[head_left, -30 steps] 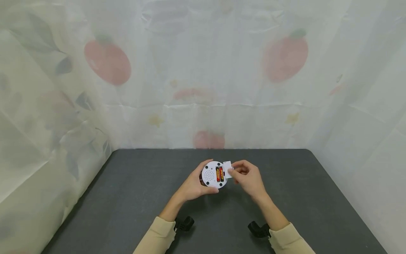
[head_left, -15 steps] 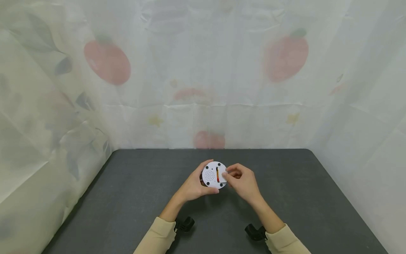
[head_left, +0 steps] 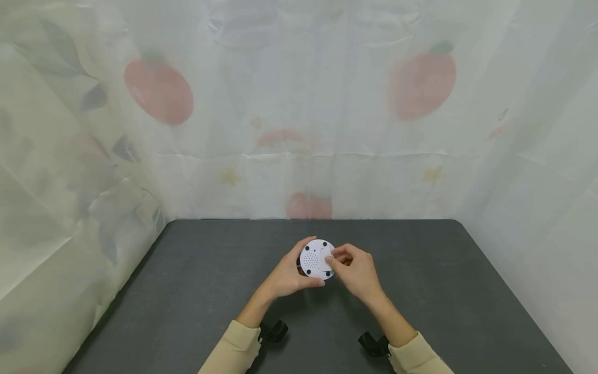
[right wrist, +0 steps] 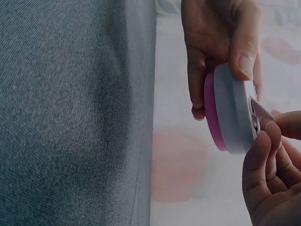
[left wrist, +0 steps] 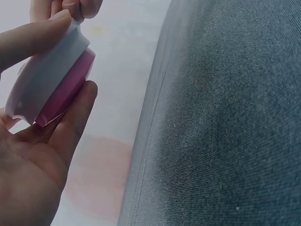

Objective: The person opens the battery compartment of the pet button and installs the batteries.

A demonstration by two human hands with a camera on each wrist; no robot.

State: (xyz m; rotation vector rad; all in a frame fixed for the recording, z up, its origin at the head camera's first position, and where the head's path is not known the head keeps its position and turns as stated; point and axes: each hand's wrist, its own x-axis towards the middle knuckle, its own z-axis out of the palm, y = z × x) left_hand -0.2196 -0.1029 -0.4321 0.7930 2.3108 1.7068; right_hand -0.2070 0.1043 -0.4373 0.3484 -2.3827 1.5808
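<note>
A round white device (head_left: 313,258) with a pink face is held just above the dark table (head_left: 196,291), its underside with speaker holes and black feet turned up. My left hand (head_left: 293,269) grips it around the rim, thumb on the near edge; in the left wrist view the device (left wrist: 49,80) lies against my left hand's fingers (left wrist: 70,122). My right hand (head_left: 337,259) pinches the small white battery cover (head_left: 327,258), which lies over the compartment and hides the batteries. In the right wrist view the cover (right wrist: 261,110) stands slightly raised at the device's (right wrist: 230,108) edge.
A thin curtain (head_left: 299,104) with red fruit prints closes off the table at the back and on both sides. Black wrist mounts (head_left: 273,331) (head_left: 372,344) show at the cream sleeves near the front edge.
My right hand has slid the battery cover leftward over the compartment. The red and yellow batteries, visible a second ago, are now hidden. The left hand has kept the device almost still.
</note>
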